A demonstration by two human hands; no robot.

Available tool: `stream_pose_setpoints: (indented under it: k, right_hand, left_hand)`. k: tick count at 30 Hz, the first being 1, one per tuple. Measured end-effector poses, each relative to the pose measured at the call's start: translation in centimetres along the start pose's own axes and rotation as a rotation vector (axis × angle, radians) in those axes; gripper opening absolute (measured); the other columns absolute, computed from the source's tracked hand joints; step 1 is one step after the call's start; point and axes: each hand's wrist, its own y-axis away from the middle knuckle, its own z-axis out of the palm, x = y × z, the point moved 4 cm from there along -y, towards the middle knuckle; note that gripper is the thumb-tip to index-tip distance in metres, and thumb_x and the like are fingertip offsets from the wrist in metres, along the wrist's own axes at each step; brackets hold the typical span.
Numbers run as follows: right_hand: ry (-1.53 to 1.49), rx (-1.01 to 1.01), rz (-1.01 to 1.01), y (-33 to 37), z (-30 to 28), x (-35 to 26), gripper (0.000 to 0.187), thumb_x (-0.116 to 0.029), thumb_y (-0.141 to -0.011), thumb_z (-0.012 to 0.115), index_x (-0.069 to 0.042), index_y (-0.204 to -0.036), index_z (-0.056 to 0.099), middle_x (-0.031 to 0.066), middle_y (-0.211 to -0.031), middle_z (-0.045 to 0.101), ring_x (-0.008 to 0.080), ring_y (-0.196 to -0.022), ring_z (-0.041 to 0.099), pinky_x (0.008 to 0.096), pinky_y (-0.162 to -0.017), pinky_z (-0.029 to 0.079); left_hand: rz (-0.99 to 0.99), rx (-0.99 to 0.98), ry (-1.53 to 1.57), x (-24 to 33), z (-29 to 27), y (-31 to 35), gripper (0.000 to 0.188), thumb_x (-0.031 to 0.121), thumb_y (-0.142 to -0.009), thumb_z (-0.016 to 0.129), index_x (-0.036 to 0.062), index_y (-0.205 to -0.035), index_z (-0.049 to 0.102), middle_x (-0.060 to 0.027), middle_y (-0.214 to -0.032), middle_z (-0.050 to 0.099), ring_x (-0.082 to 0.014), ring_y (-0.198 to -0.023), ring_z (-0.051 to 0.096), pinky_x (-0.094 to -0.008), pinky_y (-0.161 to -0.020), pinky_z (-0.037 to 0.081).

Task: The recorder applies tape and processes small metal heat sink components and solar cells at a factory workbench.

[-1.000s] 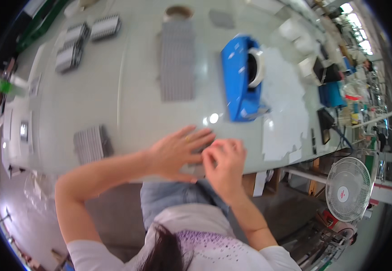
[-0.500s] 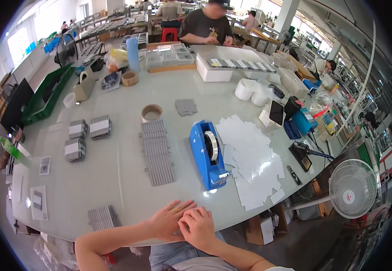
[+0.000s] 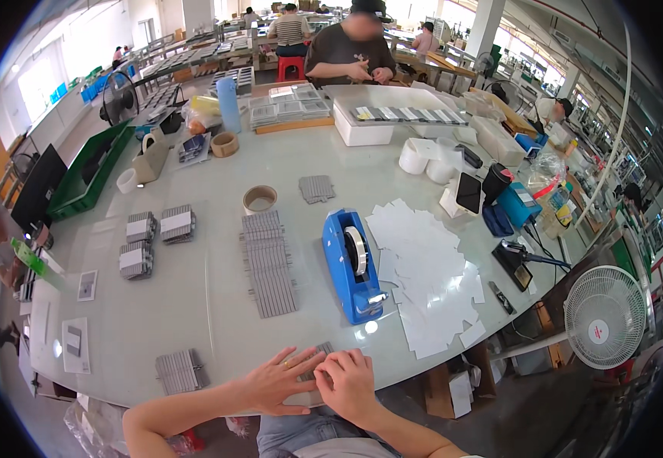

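At the near table edge my left hand (image 3: 276, 379) lies with its fingers spread, a ring on one of them. Beneath its fingertips shows part of a grey striped stack (image 3: 324, 348); the hands cover the rest. My right hand (image 3: 347, 385) bends its fingers together in a pinch against this stack, and what they hold is hidden. Just beyond stands a blue tape dispenser (image 3: 341, 267) with a white roll. A long row of grey striped pieces (image 3: 269, 267) lies to its left, and another grey stack (image 3: 180, 371) sits beside my left forearm.
White paper sheets (image 3: 423, 275) spread right of the dispenser. Banded grey bundles (image 3: 177, 223) and a brown tape roll (image 3: 260, 199) lie farther left. A utility knife (image 3: 502, 298) and white fan (image 3: 605, 314) are at right. Across the table, a person (image 3: 350, 53) works.
My left fingers have spread apart, and the grey stack beneath now shows between the hands. My right hand has shifted slightly right, still pinching. The view has tilted slightly.
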Motion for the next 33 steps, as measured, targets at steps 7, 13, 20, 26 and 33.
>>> stream_pose_setpoints:
  k: [7, 13, 20, 26, 33]
  right_hand:
    - [-0.006, -0.037, -0.033, 1.7, -0.1, -1.3, 0.010, -0.016, -0.075, 0.073, -0.015, -0.081, 0.065, -0.0017, -0.092, 0.059, 0.0221, -0.091, 0.054, 0.0391, -0.077, 0.040]
    - [-0.024, -0.081, -0.059, 2.5, 0.6, -2.2, 0.010, -0.017, -0.078, 0.069, -0.012, -0.082, 0.063, 0.0004, -0.094, 0.058, 0.0227, -0.092, 0.054, 0.0391, -0.077, 0.041]
    - [-0.055, -0.087, -0.044, 0.6, 0.3, -3.2, 0.009, -0.010, -0.077, 0.071, -0.010, -0.083, 0.064, 0.0037, -0.093, 0.060, 0.0278, -0.091, 0.055, 0.0422, -0.075, 0.040]
    - [-0.139, -0.108, -0.076, 1.8, 1.3, -4.2, 0.012, -0.006, -0.075, 0.073, -0.010, -0.084, 0.065, 0.0019, -0.095, 0.060, 0.0245, -0.089, 0.054, 0.0385, -0.076, 0.039]
    - [-0.377, -0.100, -0.245, 3.8, -3.4, -6.5, 0.023, -0.006, -0.069, 0.078, -0.011, -0.089, 0.068, 0.0023, -0.096, 0.059, 0.0250, -0.084, 0.054, 0.0364, -0.071, 0.040]
  left_hand:
    - [-0.061, -0.006, -0.025, 1.0, 1.0, 0.7, 0.063, 0.062, -0.094, 0.043, 0.0158, -0.137, 0.053, -0.0141, -0.160, 0.023, -0.0305, -0.149, 0.017, -0.0524, -0.118, 0.018]
    - [-0.115, -0.098, 0.009, 1.6, 0.9, 0.7, 0.071, 0.061, -0.090, 0.050, 0.0095, -0.138, 0.052, -0.0144, -0.160, 0.024, -0.0297, -0.149, 0.019, -0.0520, -0.118, 0.018]
    - [-0.095, 0.056, 0.166, -0.3, -0.3, -0.4, 0.070, 0.050, -0.079, 0.065, 0.0105, -0.136, 0.054, -0.0153, -0.159, 0.025, -0.0312, -0.148, 0.019, -0.0506, -0.119, 0.017]
    - [-0.116, 0.047, 0.188, -0.5, 1.0, 0.2, 0.070, 0.047, -0.080, 0.065, 0.0179, -0.142, 0.049, -0.0120, -0.160, 0.024, -0.0276, -0.149, 0.019, -0.0477, -0.120, 0.018]
    - [-0.094, 0.050, 0.194, 0.5, 0.5, 0.3, 0.075, 0.042, -0.081, 0.067, 0.0301, -0.149, 0.037, -0.0121, -0.161, 0.020, -0.0279, -0.149, 0.019, -0.0496, -0.118, 0.020]
